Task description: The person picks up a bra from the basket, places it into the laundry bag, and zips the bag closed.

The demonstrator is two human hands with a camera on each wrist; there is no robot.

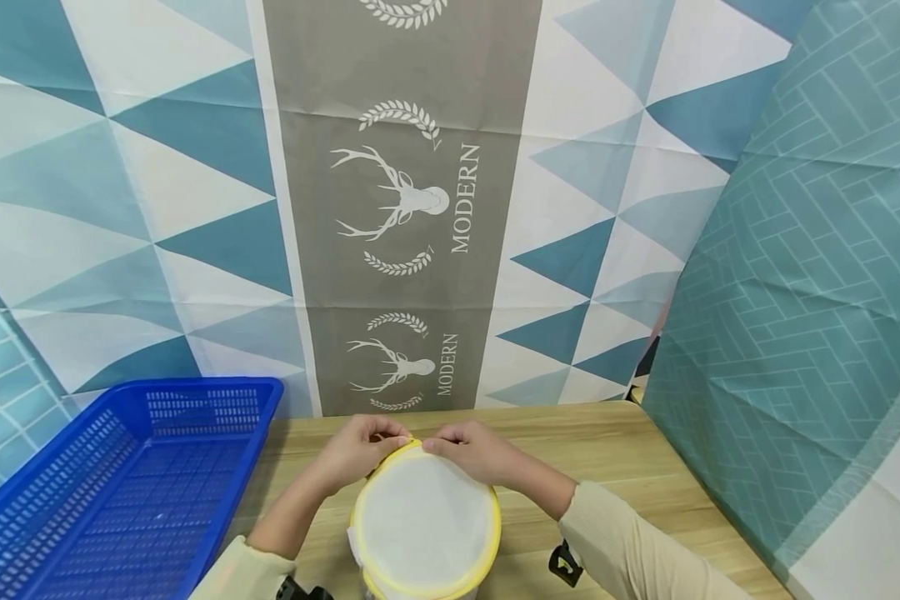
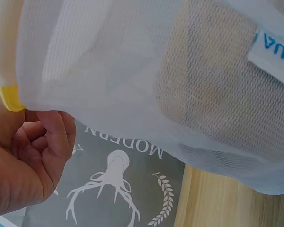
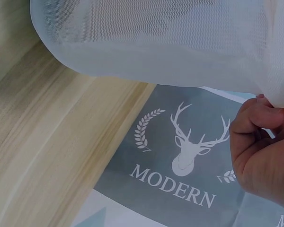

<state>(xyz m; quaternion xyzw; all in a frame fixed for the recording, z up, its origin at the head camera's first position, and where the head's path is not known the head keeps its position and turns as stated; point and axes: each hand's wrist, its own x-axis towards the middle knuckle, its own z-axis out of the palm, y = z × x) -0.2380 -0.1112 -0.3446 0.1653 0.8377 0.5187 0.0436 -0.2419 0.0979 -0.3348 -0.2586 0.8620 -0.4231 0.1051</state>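
Observation:
A white mesh laundry bag [image 1: 427, 521], round-topped with a yellow rim [image 1: 497, 527], stands upright at the front of the table. At the far side of that rim, my left hand [image 1: 352, 454] pinches the edge between thumb and fingers. Just to its right, my right hand [image 1: 476, 454] pinches the same edge, the two thumbs close together. In the left wrist view, a white tag [image 2: 277, 54] with blue letters hangs on the mesh side [image 2: 99, 66], and a beige shape shows through it. The right wrist view shows the right fingers [image 3: 251, 120] curled at the yellow trim.
A blue plastic basket [image 1: 266, 417] with perforated walls stands to the left of the bag. The wooden table [image 1: 592, 442] ends at a patterned cloth [image 1: 397, 275] hanging behind it. A teal cloth [image 1: 810, 308] hangs along the right side.

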